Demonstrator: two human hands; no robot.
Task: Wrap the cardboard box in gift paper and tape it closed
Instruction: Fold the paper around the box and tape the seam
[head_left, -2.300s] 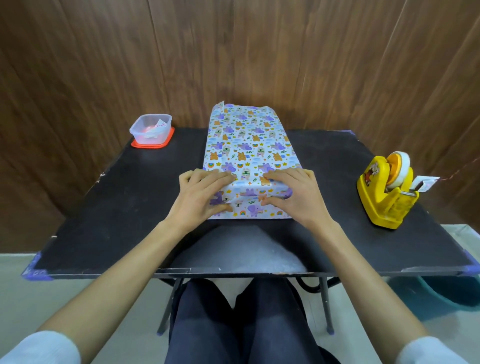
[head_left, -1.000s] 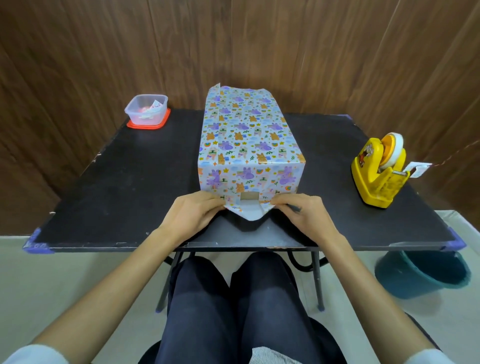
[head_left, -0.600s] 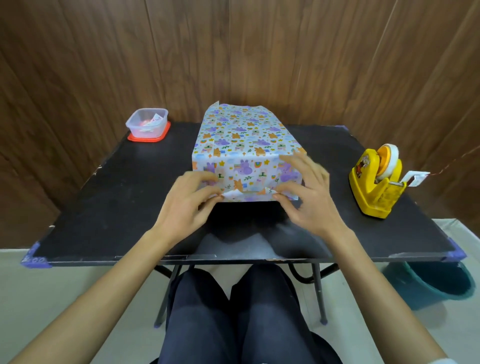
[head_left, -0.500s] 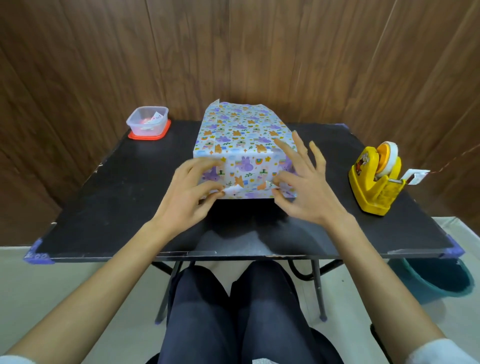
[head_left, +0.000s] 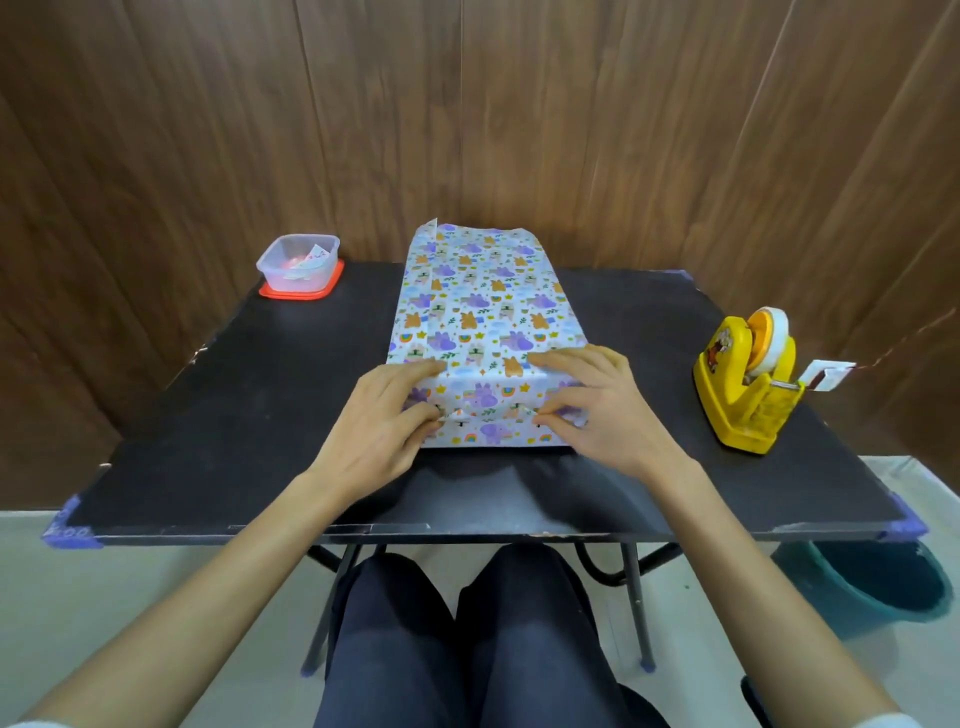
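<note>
the near end flap of the wrapped box (head_left: 485, 332) is pinched by the left hand (head_left: 382, 423) and right hand (head_left: 602, 410); the tape dispenser (head_left: 745, 379) is seen at 3 o'clock.

Grip: left hand (head_left: 382, 421) and right hand (head_left: 605, 413) rest side by side on the near end of the wrapped box (head_left: 480, 317), on the table (head_left: 249, 431).
Beyond the grip: the box runs back to the table's far edge.
Right of the grip: tape dispenser (head_left: 745, 384), well apart.
Left and beyond: container (head_left: 298, 262), at the far corner.
Below right: bucket (head_left: 867, 584), on the floor.
</note>
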